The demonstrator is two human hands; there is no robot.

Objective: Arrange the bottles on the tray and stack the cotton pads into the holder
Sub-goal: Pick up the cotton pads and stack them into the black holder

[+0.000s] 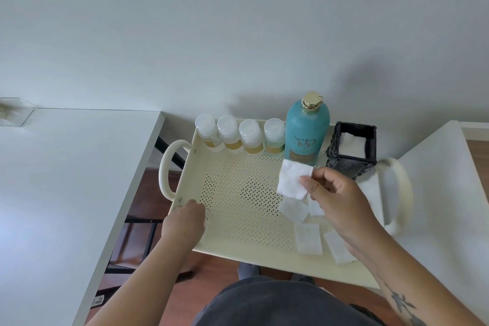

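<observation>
A cream perforated tray (238, 243) carries several small clear bottles (239, 137) in a row along its far edge, beside a tall teal bottle (307, 130) with a gold cap. A black square holder (352, 148) at the tray's far right corner has white pads inside. My right hand (341, 201) pinches one square cotton pad (292, 180) above the tray, just in front of the holder. Several loose pads (308, 238) lie on the tray under and beside that hand. My left hand (185, 222) grips the tray's near left corner.
A white table (66, 180) lies to the left, with a clear box (13, 112) at its far corner. Another white surface (449, 193) sits under the tray's right end. Between them, wooden floor (148, 193) and black frame legs show. A wall rises directly behind the tray.
</observation>
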